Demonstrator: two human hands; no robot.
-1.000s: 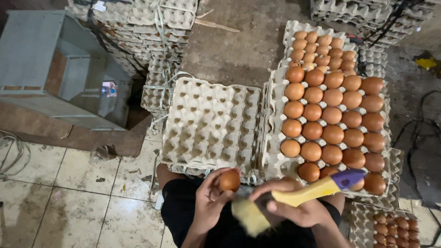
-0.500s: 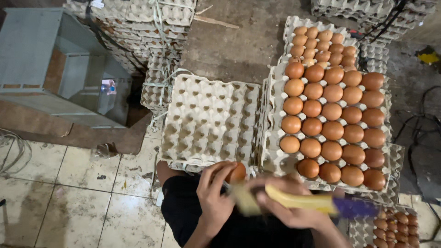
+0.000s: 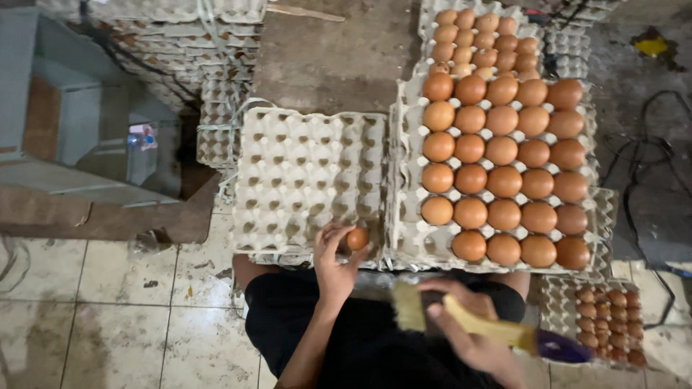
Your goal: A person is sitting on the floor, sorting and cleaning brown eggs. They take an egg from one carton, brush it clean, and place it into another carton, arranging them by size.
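**Q:** Where does the egg sit, and what holds it?

**A:** The brown egg [image 3: 357, 238] sits at the near right corner of the empty grey egg tray [image 3: 303, 173]. My left hand [image 3: 336, 261] has its fingertips closed around the egg from the near side, thumb to the left, palm over the tray's front edge.

**Q:** And the other hand?

**A:** My right hand [image 3: 468, 328] is wrapped shut on the yellow handle of a brush [image 3: 476, 324], low over my lap. The bristle head points left, the purple end right. The hand is blurred, so I cannot tell each finger apart.

**Q:** What lies beside the empty tray?

**A:** Just to its right, touching, stands the full tray of brown eggs [image 3: 504, 166], its cups filled except at the near left corner. Behind it lies a second filled tray [image 3: 479, 36]. A smaller tray of eggs [image 3: 605, 317] shows at the lower right. Stacks of empty trays [image 3: 173, 29] stand at the upper left, over a tiled floor [image 3: 108, 317].
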